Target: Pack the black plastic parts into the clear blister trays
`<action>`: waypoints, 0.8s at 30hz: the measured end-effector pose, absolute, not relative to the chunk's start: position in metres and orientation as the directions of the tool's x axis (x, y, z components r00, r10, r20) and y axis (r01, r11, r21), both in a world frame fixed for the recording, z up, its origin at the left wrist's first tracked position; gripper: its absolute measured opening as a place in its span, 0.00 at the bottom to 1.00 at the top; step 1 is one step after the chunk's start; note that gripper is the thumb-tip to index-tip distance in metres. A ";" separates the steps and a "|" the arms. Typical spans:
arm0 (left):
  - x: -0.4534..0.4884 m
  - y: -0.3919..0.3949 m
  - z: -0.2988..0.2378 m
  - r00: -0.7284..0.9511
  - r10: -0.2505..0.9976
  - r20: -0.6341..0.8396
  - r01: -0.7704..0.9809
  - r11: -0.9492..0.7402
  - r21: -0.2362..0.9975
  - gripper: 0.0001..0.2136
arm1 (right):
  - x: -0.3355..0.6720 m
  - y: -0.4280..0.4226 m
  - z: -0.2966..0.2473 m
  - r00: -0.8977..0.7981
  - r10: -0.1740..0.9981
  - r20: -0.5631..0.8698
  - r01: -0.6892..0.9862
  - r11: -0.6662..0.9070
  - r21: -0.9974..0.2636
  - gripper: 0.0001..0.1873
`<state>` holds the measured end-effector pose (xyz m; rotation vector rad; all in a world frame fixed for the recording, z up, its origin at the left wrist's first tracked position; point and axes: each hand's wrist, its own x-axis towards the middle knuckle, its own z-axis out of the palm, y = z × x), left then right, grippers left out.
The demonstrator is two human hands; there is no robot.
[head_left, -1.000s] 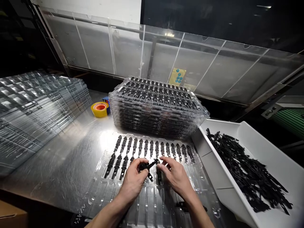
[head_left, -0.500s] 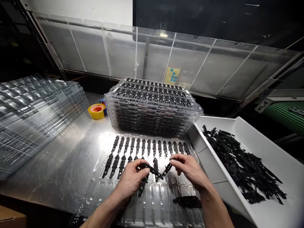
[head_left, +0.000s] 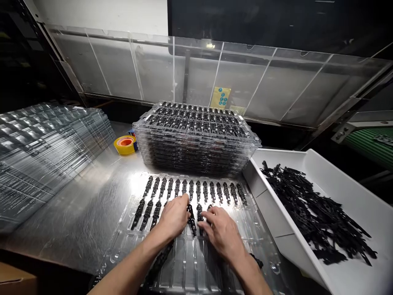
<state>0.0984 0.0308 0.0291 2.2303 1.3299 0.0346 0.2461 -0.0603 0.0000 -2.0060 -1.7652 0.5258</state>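
A clear blister tray (head_left: 129,229) lies on the steel bench in front of me. Its far row and part of its second row hold black plastic strip parts (head_left: 196,190). My left hand (head_left: 173,217) rests on the second row with fingers curled down, and a black strip (head_left: 159,258) runs back from under its palm. My right hand (head_left: 221,233) lies flat just to the right, fingertips pressing on a part in the same row. One black part (head_left: 192,219) shows between the two hands.
A stack of filled clear trays (head_left: 196,139) stands behind the working tray. Empty clear trays (head_left: 46,147) are piled at left. A yellow tape roll (head_left: 125,144) sits near them. A white bin (head_left: 353,205) of loose black parts is at right. A clear screen stands behind.
Both hands have come down from holding parts in the air onto the tray's second row. The right hand has let its part go and now lies flat.
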 end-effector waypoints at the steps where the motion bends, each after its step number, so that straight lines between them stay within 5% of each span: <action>1: 0.100 0.032 0.030 0.527 0.815 -0.241 0.809 -0.395 0.435 0.08 | 0.239 -0.063 0.000 0.089 0.996 0.003 0.864 -0.076 -0.498 0.07; 6: 0.109 0.031 0.033 0.613 0.753 -0.240 0.775 -0.515 0.366 0.10 | 0.213 -0.065 -0.005 0.004 0.998 0.068 0.961 0.015 -0.275 0.05; 13: 0.107 0.032 0.038 0.527 0.844 -0.105 0.806 -0.456 0.378 0.20 | 0.210 -0.062 -0.004 0.052 0.993 0.108 0.955 -0.018 -0.296 0.10; 16: 0.109 0.028 0.036 0.488 0.872 -0.027 0.684 -0.363 0.632 0.17 | 0.213 -0.066 0.004 0.169 0.981 0.094 0.790 -0.078 -0.608 0.11; 19: 0.128 0.012 0.029 0.455 0.886 -0.089 0.213 -0.011 0.977 0.13 | 0.223 -0.073 0.009 0.351 0.935 -0.042 0.261 -0.141 -0.955 0.19; 21: 0.147 -0.001 0.023 0.453 0.880 -0.145 0.021 0.152 0.988 0.12 | 0.233 -0.078 0.008 0.452 0.884 -0.120 0.052 -0.160 -0.986 0.22; 24: 0.172 -0.017 0.018 0.466 0.875 -0.129 0.012 0.139 0.990 0.14 | 0.248 -0.085 0.005 0.601 0.785 -0.151 -0.012 -0.180 -0.984 0.24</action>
